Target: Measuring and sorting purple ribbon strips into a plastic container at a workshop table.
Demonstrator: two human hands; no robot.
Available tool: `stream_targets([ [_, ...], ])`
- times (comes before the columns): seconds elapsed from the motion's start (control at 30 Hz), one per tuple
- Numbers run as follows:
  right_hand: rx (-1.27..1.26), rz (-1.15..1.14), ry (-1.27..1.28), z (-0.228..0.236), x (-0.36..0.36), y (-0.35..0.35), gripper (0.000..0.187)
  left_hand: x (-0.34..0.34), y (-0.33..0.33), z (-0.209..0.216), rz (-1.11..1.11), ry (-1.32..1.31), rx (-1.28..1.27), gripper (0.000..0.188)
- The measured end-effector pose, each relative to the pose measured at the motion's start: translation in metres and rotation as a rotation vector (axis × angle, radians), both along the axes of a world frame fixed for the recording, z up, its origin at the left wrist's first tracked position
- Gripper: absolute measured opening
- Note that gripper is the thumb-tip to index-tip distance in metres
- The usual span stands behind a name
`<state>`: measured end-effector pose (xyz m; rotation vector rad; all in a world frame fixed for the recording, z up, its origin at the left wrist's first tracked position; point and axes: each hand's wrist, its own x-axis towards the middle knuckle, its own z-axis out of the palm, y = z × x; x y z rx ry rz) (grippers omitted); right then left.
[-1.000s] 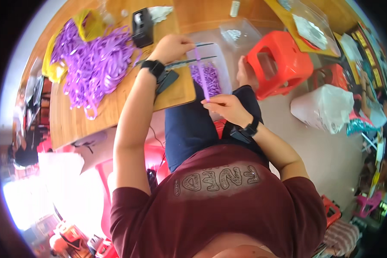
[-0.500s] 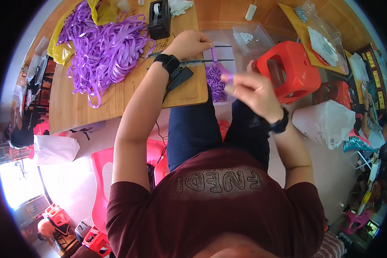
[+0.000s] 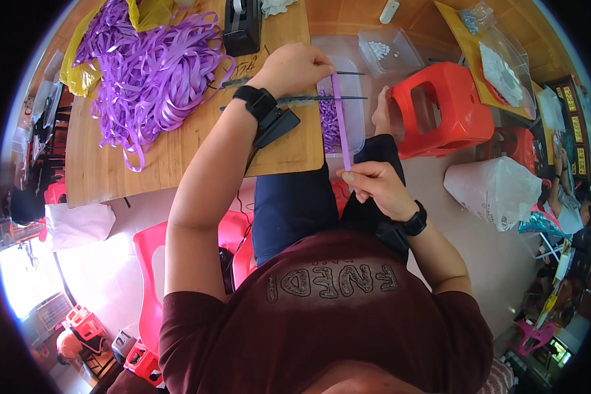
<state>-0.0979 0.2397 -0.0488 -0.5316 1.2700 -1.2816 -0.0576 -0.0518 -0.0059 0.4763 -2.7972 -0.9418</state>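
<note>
A strip of purple ribbon (image 3: 341, 121) runs taut across two thin dark rods (image 3: 349, 98) that jut out past the right edge of the table. At the ribbon's far end, by the farther rod, the fingertips of my left hand (image 3: 294, 69) are pinched together. My right hand (image 3: 382, 189) pinches its near end between thumb and fingers, above my lap. Below the rods stands a clear plastic bin (image 3: 356, 134) with many short purple ribbon pieces (image 3: 329, 121) in it. Each wrist wears a black band.
On the wooden table (image 3: 177, 161) lies a large heap of loose purple ribbon (image 3: 152, 72) beside a yellow bag (image 3: 79, 79) and a black tape dispenser (image 3: 241, 29). A red stool (image 3: 469, 125) and a clear box of white pieces (image 3: 400, 62) stand to the right.
My right hand has drawn back toward my lap, and the ribbon, slack and curved before, is now straight. My left hand stays by the far rod.
</note>
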Motion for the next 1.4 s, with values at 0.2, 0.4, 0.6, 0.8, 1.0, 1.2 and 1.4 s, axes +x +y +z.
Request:
stream_targets([
  [0.2, -0.007, 0.021, -0.006, -0.002, 0.002, -0.001, 0.026, 0.003, 0.000, -0.003, 0.009, 0.034, -0.032, 0.029],
  [0.4, -0.039, 0.042, 0.080, 0.010, 0.005, -0.002, 0.026, 0.000, 0.000, -0.001, 0.003, 0.022, -0.024, 0.029],
  [0.6, -0.272, 0.052, 0.441, 0.083, -0.031, -0.033, 0.021, 0.004, -0.002, -0.001, 0.015, 0.065, 0.027, 0.029],
  [0.8, -0.433, -0.041, 0.765, 0.098, -0.094, -0.123, 0.029, 0.010, -0.003, 0.000, 0.201, 0.250, 0.251, 0.030],
  [1.0, -0.152, -0.052, 0.610, 0.051, -0.119, -0.168, 0.034, 0.015, 0.005, 0.020, 0.310, 0.184, 0.378, 0.034],
  [1.2, -0.106, -0.021, 0.567, 0.028, -0.129, -0.180, 0.034, 0.012, 0.002, 0.007, 0.192, 0.300, 0.197, 0.033],
  [1.4, -0.025, 0.044, 0.510, 0.013, -0.134, -0.178, 0.028, 0.009, 0.006, -0.004, -0.026, 0.265, -0.049, 0.021],
])
